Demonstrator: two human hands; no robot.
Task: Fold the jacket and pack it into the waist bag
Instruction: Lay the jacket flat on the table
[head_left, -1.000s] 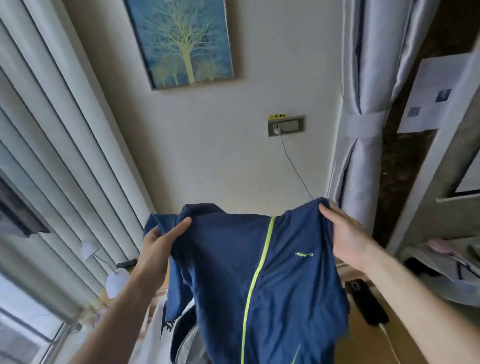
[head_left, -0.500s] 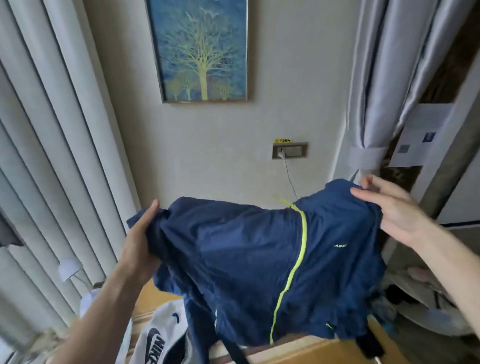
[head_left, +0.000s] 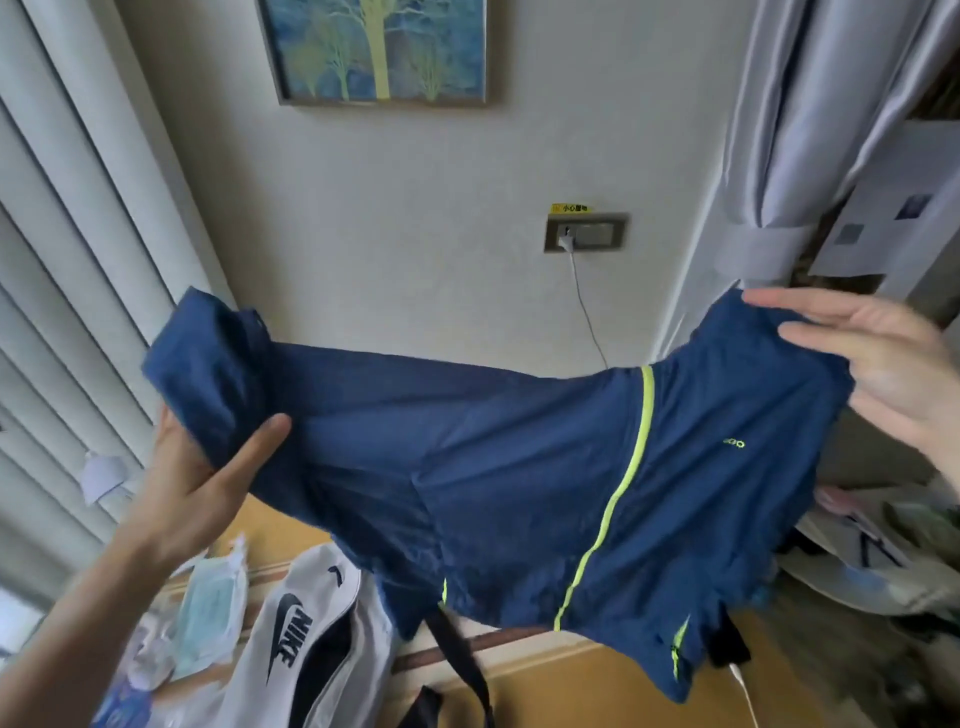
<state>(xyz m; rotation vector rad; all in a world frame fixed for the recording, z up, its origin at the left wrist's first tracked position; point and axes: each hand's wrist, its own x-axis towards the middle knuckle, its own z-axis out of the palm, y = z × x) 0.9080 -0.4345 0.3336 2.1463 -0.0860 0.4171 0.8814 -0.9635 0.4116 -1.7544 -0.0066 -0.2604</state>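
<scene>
A dark blue jacket (head_left: 493, 467) with a neon yellow zipper is stretched out sideways in the air in front of the wall. My left hand (head_left: 208, 478) grips its bunched left end, thumb over the fabric. At the jacket's right end my right hand (head_left: 872, 374) lies flat on the cloth with spread fingers; whether it grips is unclear. A white waist bag (head_left: 296, 639) with a black Nike logo lies on the wooden surface below, its dark strap (head_left: 462, 660) trailing to the right.
Wooden tabletop (head_left: 597, 691) below. Clear packets (head_left: 208, 603) lie left of the bag. A white cable (head_left: 587, 306) hangs from a wall socket behind the jacket. Curtains stand left and right. Cluttered items (head_left: 872, 545) sit at the right.
The jacket has swung from hanging upright to stretched out sideways. My hands moved apart and my right hand's fingers have spread. The view tilted down, showing the bag.
</scene>
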